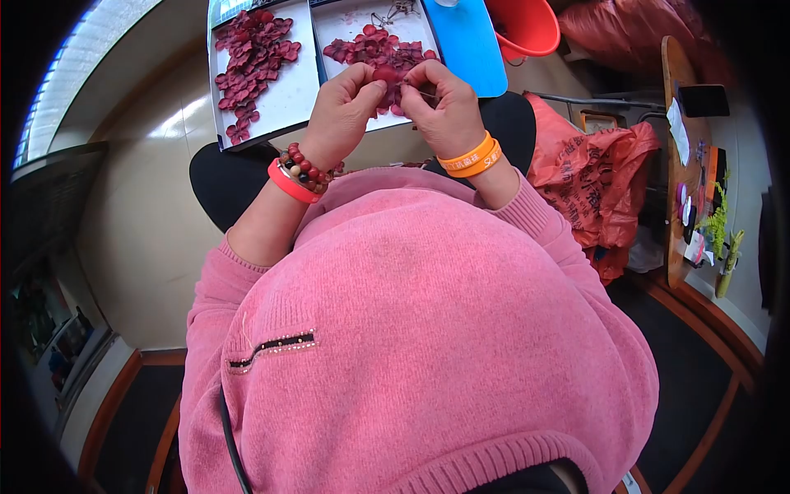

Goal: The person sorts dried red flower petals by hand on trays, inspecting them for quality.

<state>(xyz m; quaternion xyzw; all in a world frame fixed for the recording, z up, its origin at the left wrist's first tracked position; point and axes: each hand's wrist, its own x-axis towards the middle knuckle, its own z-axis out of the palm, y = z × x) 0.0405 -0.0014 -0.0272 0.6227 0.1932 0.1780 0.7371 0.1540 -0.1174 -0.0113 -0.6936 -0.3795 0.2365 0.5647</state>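
Over the right-hand white tray point(409, 15), my two hands meet at a dark red flower point(386, 76). My left hand point(344, 111) is closed, its thumb and forefinger pinching the petals. My right hand point(447, 107) is closed too, its fingertips at the flower's other side, where a thin stem seems to show. Just beyond the fingers lies a pile of loose dark red blossoms point(374, 45), with some bare stems point(395, 11) behind it. More flat dark red blossoms point(251, 70) lie spread in the left-hand white tray point(288, 99).
Right of the trays lies a blue board point(469, 49), with a red bucket point(527, 29) beyond it. A red plastic bag point(588, 181) stands near my right arm. Farther right, a wooden table point(675, 74) bears a phone point(704, 100) and a green plant point(717, 218).
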